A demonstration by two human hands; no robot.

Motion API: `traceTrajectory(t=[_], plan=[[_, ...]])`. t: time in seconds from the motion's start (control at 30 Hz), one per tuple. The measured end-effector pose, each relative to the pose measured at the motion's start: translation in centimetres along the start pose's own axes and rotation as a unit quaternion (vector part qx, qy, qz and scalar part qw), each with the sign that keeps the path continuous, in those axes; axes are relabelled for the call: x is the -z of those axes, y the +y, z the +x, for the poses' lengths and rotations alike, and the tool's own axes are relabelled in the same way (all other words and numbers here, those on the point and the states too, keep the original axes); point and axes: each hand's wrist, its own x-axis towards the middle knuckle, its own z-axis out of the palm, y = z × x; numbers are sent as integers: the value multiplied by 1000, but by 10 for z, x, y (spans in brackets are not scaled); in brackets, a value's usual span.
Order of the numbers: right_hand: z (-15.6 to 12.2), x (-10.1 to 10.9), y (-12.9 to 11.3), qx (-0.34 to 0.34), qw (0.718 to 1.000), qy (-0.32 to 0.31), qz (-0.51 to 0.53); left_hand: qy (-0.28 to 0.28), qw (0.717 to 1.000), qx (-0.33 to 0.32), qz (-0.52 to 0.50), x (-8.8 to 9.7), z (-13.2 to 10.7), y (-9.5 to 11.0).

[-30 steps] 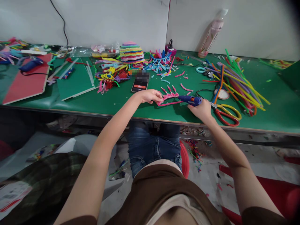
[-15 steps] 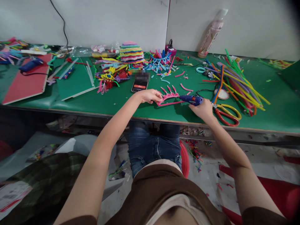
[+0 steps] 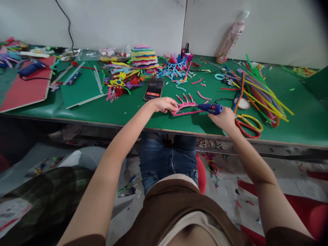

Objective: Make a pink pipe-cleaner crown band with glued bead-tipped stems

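Near the front edge of a green table [image 3: 120, 114]: one pink fuzzy-wire piece [image 3: 189, 103], spiked along its far side, left end pinched by the left hand [image 3: 165, 104]; right hand [image 3: 223, 118] closed round a blue glue gun [image 3: 211, 108], nozzle by the piece's right end, contact unclear. Strip of green surface between piece and edge. Scissors [image 3: 252, 128] beside right wrist, handles near edge. Phone [image 3: 153, 94] beyond left hand.

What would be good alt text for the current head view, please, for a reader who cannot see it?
A person's left hand holds a pink craft piece at a green table while the right hand points a blue glue gun at it. Scissors and colourful fuzzy stems lie to the right; a phone lies beyond the left hand.
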Motion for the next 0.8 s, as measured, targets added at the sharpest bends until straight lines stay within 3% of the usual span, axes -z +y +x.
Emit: traceTrajectory(t=[0.8], plan=[[2, 4, 13, -13, 1000, 3, -8, 3, 1000, -3, 4, -1, -2, 1]])
